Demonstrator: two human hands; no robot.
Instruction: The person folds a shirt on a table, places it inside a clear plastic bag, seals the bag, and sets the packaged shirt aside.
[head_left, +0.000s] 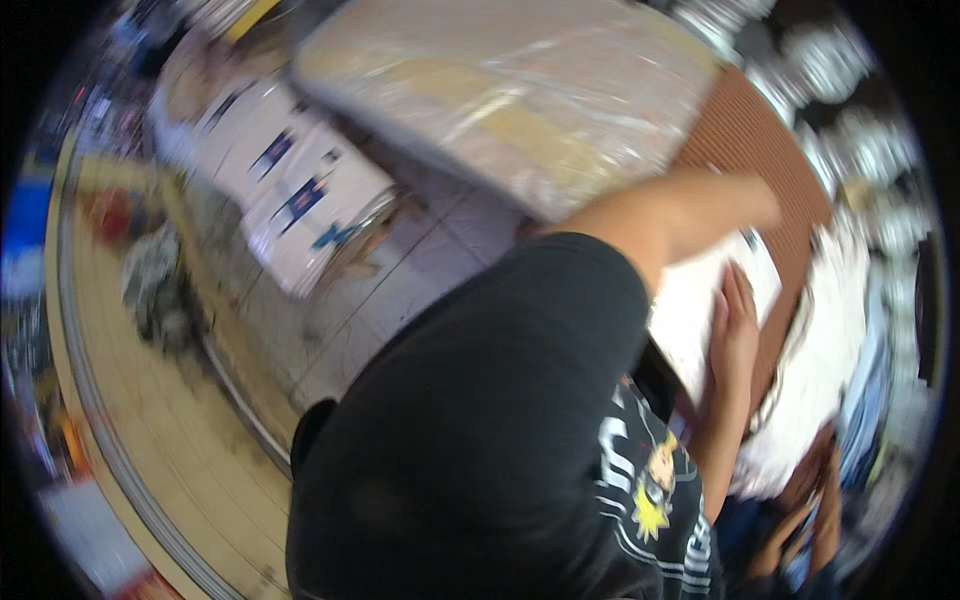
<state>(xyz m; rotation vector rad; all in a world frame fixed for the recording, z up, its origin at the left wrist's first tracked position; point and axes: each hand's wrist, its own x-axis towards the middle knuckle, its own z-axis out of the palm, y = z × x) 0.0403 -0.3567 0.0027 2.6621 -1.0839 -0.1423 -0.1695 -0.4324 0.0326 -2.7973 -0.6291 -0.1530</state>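
A white folded garment (690, 318) lies on the brown ribbed table (722, 128) to the right. My right hand (736, 325) rests flat on it, fingers stretched out and close together. Across its far edge reaches my left forearm, bare below a black sleeve. My left hand (742, 198) is blurred over the far part of the garment; its fingers cannot be made out, nor whether it holds anything. Part of the garment's far end is hidden behind that arm.
A plastic-covered padded slab (490, 85) stands beyond the table. At left, someone holds stacked white packaged garments (300, 190). White cloth (815, 370) is heaped to the right. Another person's hands (800, 530) show at lower right. A curved beige counter (170, 440) edges the left.
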